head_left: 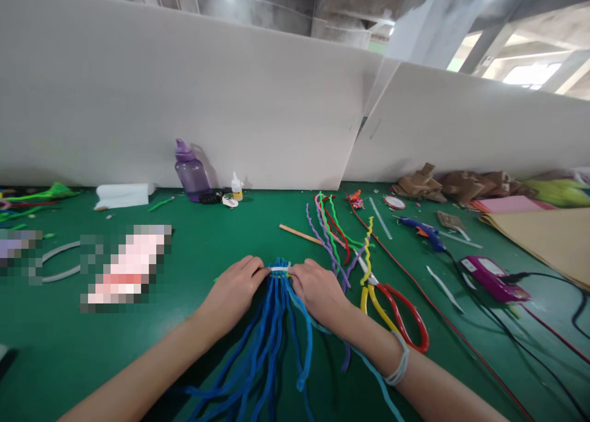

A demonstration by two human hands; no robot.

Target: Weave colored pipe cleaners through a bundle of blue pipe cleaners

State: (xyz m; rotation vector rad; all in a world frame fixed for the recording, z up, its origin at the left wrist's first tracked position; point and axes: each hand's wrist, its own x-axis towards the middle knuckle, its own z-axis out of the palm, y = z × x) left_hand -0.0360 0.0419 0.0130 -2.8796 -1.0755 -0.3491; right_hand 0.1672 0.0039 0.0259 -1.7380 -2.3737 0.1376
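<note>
In the middle of the head view, my left hand [237, 290] pinches the left end of a short white strip [279, 269]. My right hand [320, 290] grips its other end, thumb and fingers pressed together. Several blue pipe cleaners [273, 324] are looped along the strip, and their long tails fan down towards me over the table. A lighter blue pipe cleaner [375, 376] runs from under my right hand along the forearm. My fingers hide both ends of the strip.
Right of my hands lie yellow-handled pliers [380, 305], red-handled scissors [410, 311] and coloured pipe cleaners [332, 231]. Farther right are a blue glue gun [424, 233], a purple device [495, 279] and cables. A purple bottle [191, 176] and glue bottle [236, 187] stand near the white partition [184, 90].
</note>
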